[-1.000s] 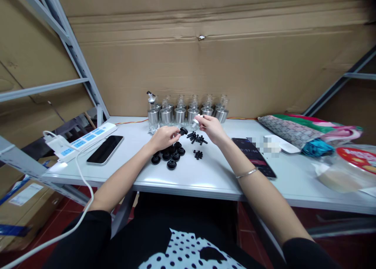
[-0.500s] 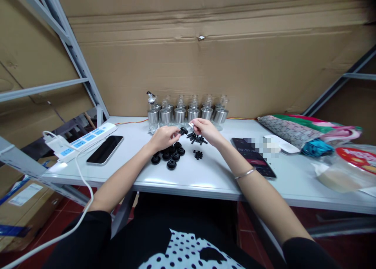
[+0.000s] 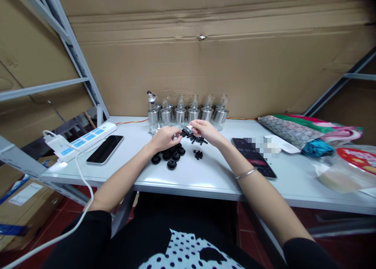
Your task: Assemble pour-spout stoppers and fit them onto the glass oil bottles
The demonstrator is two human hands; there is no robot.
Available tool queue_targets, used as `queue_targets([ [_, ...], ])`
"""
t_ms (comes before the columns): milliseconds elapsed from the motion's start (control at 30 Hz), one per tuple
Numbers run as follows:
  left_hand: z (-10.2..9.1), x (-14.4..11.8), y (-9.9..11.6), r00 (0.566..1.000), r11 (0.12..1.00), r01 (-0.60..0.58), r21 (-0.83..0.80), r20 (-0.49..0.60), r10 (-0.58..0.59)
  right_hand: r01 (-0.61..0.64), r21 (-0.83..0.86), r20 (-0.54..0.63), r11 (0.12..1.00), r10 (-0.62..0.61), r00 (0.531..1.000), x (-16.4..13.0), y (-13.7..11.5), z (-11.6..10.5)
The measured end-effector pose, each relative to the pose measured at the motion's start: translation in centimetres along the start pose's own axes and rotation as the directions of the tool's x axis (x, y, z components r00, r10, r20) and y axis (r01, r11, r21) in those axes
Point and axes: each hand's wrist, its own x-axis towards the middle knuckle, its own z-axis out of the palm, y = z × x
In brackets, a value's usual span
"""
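Note:
My left hand [image 3: 167, 138] is closed, its fingertips pinching a black ribbed stopper [image 3: 185, 133] above the table. Closed on a small silvery piece [image 3: 189, 127], my right hand [image 3: 206, 130] brings it against the stopper's upper side; whether the two are joined cannot be made out. Below my left hand lies a group of black round stoppers [image 3: 175, 156]. Under my right hand are several thin black pieces [image 3: 200, 140], and nearer to me a small cluster of tiny black parts [image 3: 198, 155].
Glass bottles with metal sleeves [image 3: 193, 114] stand in rows at the back; one at the left carries a pourer [image 3: 151, 97]. A power strip [image 3: 88, 140] and phone [image 3: 105, 150] lie left. Another phone [image 3: 255, 158], a patterned bag [image 3: 282, 129] and a plastic tub [image 3: 349, 169] are right.
The silvery piece in my right hand has come down and left onto the black stopper. My left hand has shifted slightly right with the stopper.

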Motion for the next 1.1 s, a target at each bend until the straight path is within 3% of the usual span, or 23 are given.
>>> queue_targets([
  [467,-0.19,-0.01,-0.15,1.0,1.0,0.016,0.01,-0.014,-0.016,-0.017,-0.048,-0.009,0.999,0.017,1.0,-0.17,-0.08,0.42],
  [667,-0.28,-0.04,0.1,0.996,0.995,0.07,-0.065,-0.045,-0.073,0.007,-0.067,0.029,0.998,-0.005,1.0,-0.38,-0.37,0.31],
  [900,0.09,-0.13,-0.08,0.996,0.994,-0.081,-0.079,-0.027,0.079,-0.022,-0.063,0.03,0.998,0.024,0.999,-0.34,-0.15,0.6],
  [1100,0.1,-0.06,-0.19,0.998,0.992,-0.064,-0.109,-0.013,0.063,-0.006,-0.042,0.046,0.999,0.008,0.999,-0.3,0.03,0.68],
])
